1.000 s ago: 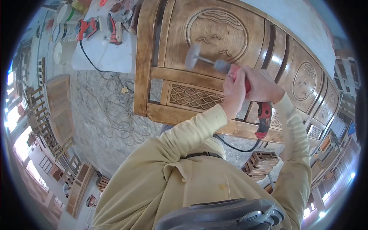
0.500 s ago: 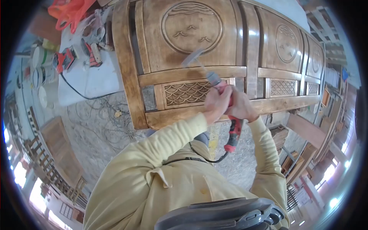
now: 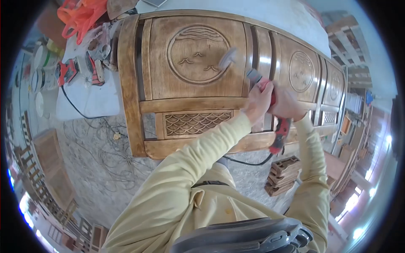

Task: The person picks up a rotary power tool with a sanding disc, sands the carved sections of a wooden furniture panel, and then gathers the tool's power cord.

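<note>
Both of my hands are wrapped around a red-and-black corded rotary grinder. My left hand closes on its front part, just behind the grey neck. My right hand grips the body a little further back, and the handle sticks out below it. From the neck a thin shaft leads to a blurred pale disc. That disc is at the right rim of the carved circle on a brown wooden panel; I cannot tell whether it touches the wood. Under the circle, a strip of fish-scale carving is partly behind my left sleeve.
Red power tools lie on a white-covered surface at the left, near an orange plastic bag. Cables tangle over the floor. Stacked wooden pieces stand below my right forearm, near the grinder's cord.
Both hands and the grinder have moved right along the panel. The disc has gone from the circle's lower edge to its right rim. The view has shifted, so the panel sits lower.
</note>
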Demonstrator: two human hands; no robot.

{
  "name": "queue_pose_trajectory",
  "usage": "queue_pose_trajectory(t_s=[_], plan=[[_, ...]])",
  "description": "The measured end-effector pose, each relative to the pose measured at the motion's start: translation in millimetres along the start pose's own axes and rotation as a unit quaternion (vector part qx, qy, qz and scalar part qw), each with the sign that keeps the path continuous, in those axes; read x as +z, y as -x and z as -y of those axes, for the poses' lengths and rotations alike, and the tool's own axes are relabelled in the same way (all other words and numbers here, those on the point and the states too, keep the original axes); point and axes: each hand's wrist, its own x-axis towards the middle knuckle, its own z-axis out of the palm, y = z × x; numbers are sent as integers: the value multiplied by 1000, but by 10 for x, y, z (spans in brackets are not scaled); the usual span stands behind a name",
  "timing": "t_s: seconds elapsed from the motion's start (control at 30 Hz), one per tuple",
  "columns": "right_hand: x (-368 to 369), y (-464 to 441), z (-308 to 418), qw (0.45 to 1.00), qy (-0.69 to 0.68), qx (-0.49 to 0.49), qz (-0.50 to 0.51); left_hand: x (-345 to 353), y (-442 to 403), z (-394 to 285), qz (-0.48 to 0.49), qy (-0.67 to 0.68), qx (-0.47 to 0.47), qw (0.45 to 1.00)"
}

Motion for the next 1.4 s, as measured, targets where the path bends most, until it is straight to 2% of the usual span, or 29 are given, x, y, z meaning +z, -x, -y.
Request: queue_pose_trajectory(t_s=[0.03, 0.1, 0.17, 0.23, 0.33, 0.43, 0.5, 0.63, 0.7, 0.73, 0.8, 0.87, 0.93, 0.97, 1.0, 1.07, 1.1, 1.17, 1.27, 1.4], plan=[[-188, -155, -102, 999, 15, -43, -7, 171, -131, -175, -16, 14, 14, 1000], [-519, -554, -318, 996, 70, -51, 2, 426, -484, -496, -40, 30, 31, 998], [-835, -987, -427, 990, 102, -93, 7, 584, -830, -713, 0, 158, 69, 985], [-987, -1310, -517, 984, 113, -137, 11, 704, -1044, -900, -16, 197, 91, 976], [-1060, -1489, -673, 973, 123, -194, 18, 839, -1204, -796, -14, 247, 141, 959], [-1166, -1219, -676, 958, 147, -243, 19, 1036, -754, -700, -74, 277, 122, 950], [-1314, -1010, -518, 953, 182, -148, 193, 1147, -395, -725, -66, 333, 51, 939], [-1254, -1049, -613, 949, 189, -153, 202, 1180, -532, -599, -76, 350, -9, 934], [-1177, -1234, -581, 977, 110, -149, 104, 1086, -828, -745, -112, 285, 106, 946], [-1129, -1348, -549, 977, 110, -152, 104, 996, -955, -824, -115, 285, 108, 945], [-994, -1485, -471, 990, 72, -108, 58, 743, -1087, -984, -126, 151, 72, 978], [-845, -1459, -345, 994, 31, -85, 58, 466, -1039, -1048, -95, 151, 97, 979], [-631, -1427, -178, 996, -10, -65, 55, 157, -977, -1066, -58, 37, 90, 994], [-469, -1354, -100, 998, -45, -41, 32, 10, -812, -1218, -65, -9, 59, 996], [-300, -1282, -7, 996, -82, -15, 9, -168, -713, -1261, -61, -12, 59, 996], [34, -1228, 278, 992, -115, 47, 2, -530, -572, -1315, -75, -167, 89, 979], [329, -1255, 328, 984, -176, 13, -23, -764, -647, -1217, -70, -232, 49, 969], [685, -1235, 630, 969, -243, -3, -41, -1178, -436, -1326, -75, -258, 64, 961], [922, -1171, 1269, 966, -256, 14, -32, -1774, -192, -1383, -88, -284, 77, 951], [1163, -1067, 1641, 968, -246, 42, -10, -2200, -16, -1400, -108, -344, 54, 931]])
